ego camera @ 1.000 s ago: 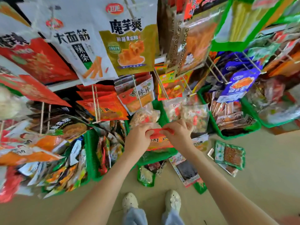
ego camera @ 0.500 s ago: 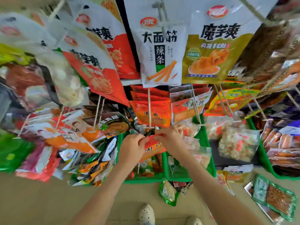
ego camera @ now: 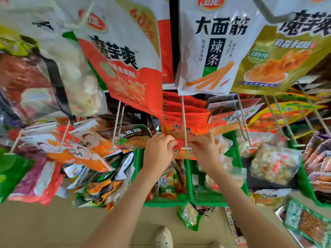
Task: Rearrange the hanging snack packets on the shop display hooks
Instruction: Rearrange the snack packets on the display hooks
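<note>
Pinching a flat orange-red foil snack packet [ego camera: 182, 155] by its top edge, the left hand [ego camera: 158, 153] and the right hand [ego camera: 204, 149] met at the outer end of a thin pale metal display hook [ego camera: 184, 122]. Both sets of fingers were curled, thumbs against forefingers, with the packet's upper corners caught between them. The packet hung just below the fingertips, and the hook's small flat end tag sat in the gap between the two hands. Whether the packet's hole was over the hook tip could not be told.

Directly above the fingers, a stack of matching orange-red packets [ego camera: 186, 113] hung further back on the same hook. Higher still hung a large white pouch printed with black characters and orange sticks [ego camera: 211, 51], and to the right of it an olive-gold pouch showing a plate of yellow strips [ego camera: 279, 65]. Just left of the left fingers hung a black-and-green packet [ego camera: 133, 135]. Beyond the right fingers, well to the right, hung a clear bag of pale rings [ego camera: 274, 163]. Under the wrists stood bright green plastic baskets [ego camera: 211, 202] holding mixed packets.
</note>
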`<state>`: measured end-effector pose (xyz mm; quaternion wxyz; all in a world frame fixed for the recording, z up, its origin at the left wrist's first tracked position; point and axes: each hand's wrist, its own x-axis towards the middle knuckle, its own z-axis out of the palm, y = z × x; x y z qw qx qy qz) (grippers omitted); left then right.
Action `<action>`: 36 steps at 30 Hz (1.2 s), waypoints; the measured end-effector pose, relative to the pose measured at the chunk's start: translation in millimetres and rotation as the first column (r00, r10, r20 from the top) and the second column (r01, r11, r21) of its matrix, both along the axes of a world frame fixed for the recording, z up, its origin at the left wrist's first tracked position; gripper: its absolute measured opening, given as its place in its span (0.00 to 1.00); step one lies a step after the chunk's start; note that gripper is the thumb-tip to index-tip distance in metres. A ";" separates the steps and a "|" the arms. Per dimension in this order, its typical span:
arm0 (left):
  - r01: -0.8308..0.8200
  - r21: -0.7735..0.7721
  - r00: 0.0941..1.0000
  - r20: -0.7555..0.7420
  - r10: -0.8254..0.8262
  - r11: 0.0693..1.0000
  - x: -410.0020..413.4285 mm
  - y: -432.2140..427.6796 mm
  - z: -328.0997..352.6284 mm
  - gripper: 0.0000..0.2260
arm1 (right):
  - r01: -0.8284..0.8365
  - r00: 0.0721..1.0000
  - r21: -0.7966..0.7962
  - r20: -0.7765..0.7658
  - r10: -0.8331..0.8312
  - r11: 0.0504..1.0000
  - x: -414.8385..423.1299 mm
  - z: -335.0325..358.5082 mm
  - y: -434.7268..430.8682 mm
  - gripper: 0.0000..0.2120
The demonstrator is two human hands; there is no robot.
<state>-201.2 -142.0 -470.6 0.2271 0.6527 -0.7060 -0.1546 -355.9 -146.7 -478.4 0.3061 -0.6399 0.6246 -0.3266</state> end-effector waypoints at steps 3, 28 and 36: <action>0.042 0.037 0.999 -0.020 -0.042 0.998 -1.8 -5.1 -11.5 0.05 | 0.041 0.999 0.016 -0.024 -0.040 0.999 -4.5 -8.7 3.3 0.03; -0.023 -0.145 0.999 0.034 0.029 0.989 -3.3 -5.9 -23.4 0.08 | -0.037 0.999 -0.016 0.005 0.037 0.999 -5.1 -7.3 -6.3 0.09; -0.078 -0.162 0.993 0.070 0.091 0.984 -5.2 -21.5 -31.1 0.09 | 0.040 0.997 0.001 -0.073 -0.040 0.999 0.0 -12.8 -30.5 0.05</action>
